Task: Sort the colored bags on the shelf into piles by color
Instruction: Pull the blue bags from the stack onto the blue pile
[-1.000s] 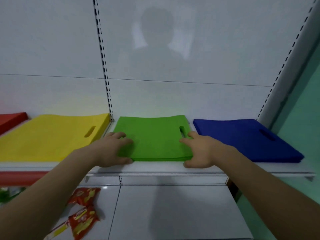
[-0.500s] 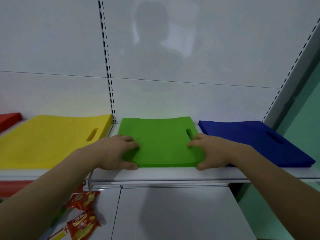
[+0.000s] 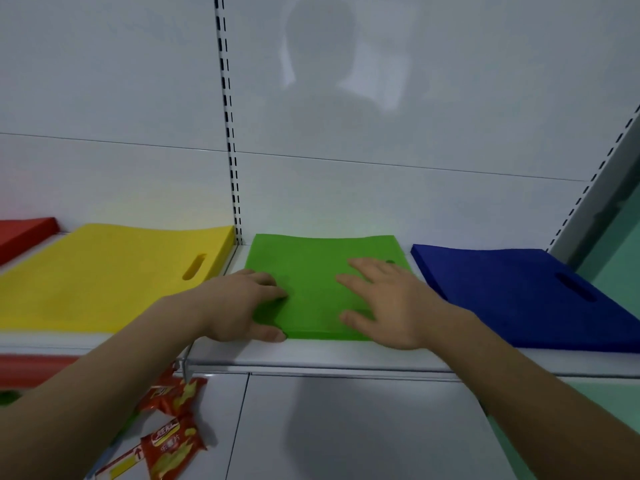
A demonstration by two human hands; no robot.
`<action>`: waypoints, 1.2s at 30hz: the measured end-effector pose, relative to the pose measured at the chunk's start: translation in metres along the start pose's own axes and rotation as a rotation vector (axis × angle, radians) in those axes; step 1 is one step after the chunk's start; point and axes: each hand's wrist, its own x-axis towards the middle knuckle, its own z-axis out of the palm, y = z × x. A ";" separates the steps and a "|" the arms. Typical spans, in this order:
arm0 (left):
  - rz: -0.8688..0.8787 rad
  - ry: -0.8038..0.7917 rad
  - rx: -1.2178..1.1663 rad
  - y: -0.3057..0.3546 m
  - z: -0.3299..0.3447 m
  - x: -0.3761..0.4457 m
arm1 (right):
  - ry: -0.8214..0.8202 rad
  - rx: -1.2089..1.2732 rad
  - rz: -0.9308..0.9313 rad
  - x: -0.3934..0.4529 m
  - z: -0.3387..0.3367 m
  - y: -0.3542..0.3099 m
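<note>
Step in hand, as I judge it: squaring up the green pile on the shelf. It sits between the yellow pile on its left and the blue pile on its right, apart from both, with its front edge near the shelf lip. A red pile shows at the far left edge.

To do it well: keep one hand as a stop at the corner while the other presses flat, so the thin bags do not fan out. Push the edges inward rather than dragging the top bag, which would likely slide off alone. Leave the gaps to yellow and blue intact.

Left hand: fingers curled over the pile's front-left corner, thumb against the front edge, so it grips the corner.

Right hand: fingers straight and spread, palm down, resting flat on the right part of the top bag. It holds nothing.

Sorting looks close to finished: 4 single-colour piles visible, no stray bags in view. Snack packets lie on the lower shelf, not part of the task.
</note>
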 end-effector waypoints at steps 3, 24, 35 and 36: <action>-0.027 -0.025 0.011 0.003 0.000 -0.002 | -0.082 0.052 -0.011 0.017 0.029 -0.010; -0.402 0.203 -0.146 0.037 0.051 0.006 | -0.040 0.066 -0.007 0.022 0.055 -0.006; -0.199 0.168 -0.089 0.024 0.013 0.116 | -0.037 0.086 -0.019 0.019 0.050 -0.007; -0.204 0.178 -0.100 0.015 0.018 0.119 | -0.037 0.093 -0.018 0.020 0.051 -0.006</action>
